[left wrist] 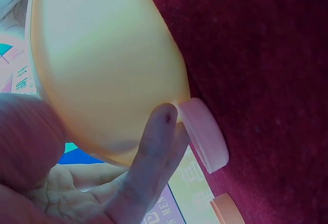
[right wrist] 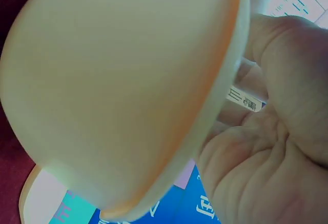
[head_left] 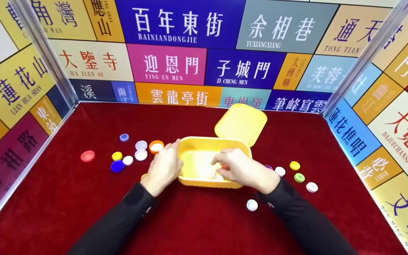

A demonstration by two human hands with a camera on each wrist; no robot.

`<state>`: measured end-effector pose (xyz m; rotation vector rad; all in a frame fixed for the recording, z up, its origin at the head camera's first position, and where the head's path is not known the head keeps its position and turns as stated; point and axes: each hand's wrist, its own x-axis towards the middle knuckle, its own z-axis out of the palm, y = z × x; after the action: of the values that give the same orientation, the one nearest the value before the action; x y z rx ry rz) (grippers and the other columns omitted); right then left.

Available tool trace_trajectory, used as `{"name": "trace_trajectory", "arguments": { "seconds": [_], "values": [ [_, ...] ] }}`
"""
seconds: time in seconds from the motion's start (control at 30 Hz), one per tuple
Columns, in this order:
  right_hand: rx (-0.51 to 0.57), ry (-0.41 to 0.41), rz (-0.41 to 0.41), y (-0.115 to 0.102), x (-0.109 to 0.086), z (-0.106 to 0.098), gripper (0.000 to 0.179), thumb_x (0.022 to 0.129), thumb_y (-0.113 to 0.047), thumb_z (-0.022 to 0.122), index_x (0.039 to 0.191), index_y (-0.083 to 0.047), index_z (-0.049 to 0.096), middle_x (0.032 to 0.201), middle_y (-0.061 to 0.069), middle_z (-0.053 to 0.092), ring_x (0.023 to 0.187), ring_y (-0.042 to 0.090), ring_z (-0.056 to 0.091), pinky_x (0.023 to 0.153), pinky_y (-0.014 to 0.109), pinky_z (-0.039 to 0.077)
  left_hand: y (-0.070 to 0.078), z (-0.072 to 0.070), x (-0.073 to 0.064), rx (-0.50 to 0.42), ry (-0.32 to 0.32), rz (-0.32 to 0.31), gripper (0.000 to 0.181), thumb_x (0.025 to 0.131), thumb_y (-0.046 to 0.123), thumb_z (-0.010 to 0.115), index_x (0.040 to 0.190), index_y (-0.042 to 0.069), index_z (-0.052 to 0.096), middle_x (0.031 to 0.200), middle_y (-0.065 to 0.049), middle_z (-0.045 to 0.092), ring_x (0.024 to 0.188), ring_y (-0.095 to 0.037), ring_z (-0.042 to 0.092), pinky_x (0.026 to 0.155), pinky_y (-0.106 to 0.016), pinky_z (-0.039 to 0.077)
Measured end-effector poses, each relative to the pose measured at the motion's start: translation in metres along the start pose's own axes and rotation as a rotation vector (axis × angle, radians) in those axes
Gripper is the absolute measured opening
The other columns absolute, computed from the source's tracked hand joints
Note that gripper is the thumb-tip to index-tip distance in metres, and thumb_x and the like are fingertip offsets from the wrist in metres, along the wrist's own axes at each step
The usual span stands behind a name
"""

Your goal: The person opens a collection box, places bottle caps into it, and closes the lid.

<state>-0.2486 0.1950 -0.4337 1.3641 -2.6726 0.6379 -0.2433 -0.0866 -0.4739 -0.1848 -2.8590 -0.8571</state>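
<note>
A yellow plastic box stands open on the red cloth, with a few small caps in its bottom. My left hand grips its left end; in the left wrist view the fingers lie along the outer wall, beside a pale pink cap. My right hand reaches over the right rim with bent fingers inside the box. A red cap shows between its thumb and fingers; I cannot tell whether they pinch it. In the right wrist view, the box wall hides the fingertips.
The yellow lid lies behind the box. Several bottle caps lie left, among them a red one and a blue one. On the right are a green cap and white ones. Printed panels wall the table.
</note>
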Motion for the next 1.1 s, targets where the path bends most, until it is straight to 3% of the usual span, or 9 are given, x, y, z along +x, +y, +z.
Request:
{"name": "trace_trajectory", "arguments": {
  "seconds": [0.3,0.7,0.9,1.1],
  "values": [
    [-0.007,0.096,0.034,0.000,-0.014,-0.015,0.015,0.106,-0.006,0.082,0.121,-0.004,0.084,0.111,0.016,0.082,0.099,0.029,0.084,0.090,0.045,0.072,-0.003,0.000,0.000,0.008,0.025,0.020,0.071,0.101,0.003,0.070,0.170,0.001,0.056,0.147,-0.027,0.074,0.110,-0.049,0.082,0.091,-0.061,0.071],
    [-0.013,0.284,0.121,0.023,-0.058,-0.041,0.016,0.102,0.000,0.086,0.117,-0.001,0.086,0.107,0.017,0.081,0.093,0.026,0.085,0.082,0.041,0.074,-0.001,0.005,0.000,0.025,0.022,0.021,0.070,0.101,0.003,0.071,0.170,0.002,0.057,0.147,-0.028,0.075,0.111,-0.050,0.082,0.092,-0.061,0.071],
    [0.003,0.312,0.256,0.041,-0.078,-0.054,0.021,0.102,-0.002,0.086,0.123,-0.004,0.086,0.112,0.013,0.083,0.096,0.022,0.085,0.084,0.044,0.074,0.000,0.004,0.000,0.030,0.030,0.023,0.069,0.101,0.003,0.071,0.169,0.002,0.058,0.144,-0.028,0.075,0.107,-0.051,0.082,0.089,-0.062,0.072],
    [-0.041,0.273,0.432,0.061,-0.094,-0.064,0.024,0.106,-0.007,0.083,0.130,-0.005,0.085,0.119,0.015,0.082,0.106,0.031,0.084,0.092,0.054,0.072,-0.001,0.005,0.000,0.032,0.037,0.029,0.069,0.100,0.001,0.071,0.168,0.001,0.059,0.142,-0.028,0.076,0.110,-0.050,0.082,0.091,-0.061,0.071]
  ]
}}
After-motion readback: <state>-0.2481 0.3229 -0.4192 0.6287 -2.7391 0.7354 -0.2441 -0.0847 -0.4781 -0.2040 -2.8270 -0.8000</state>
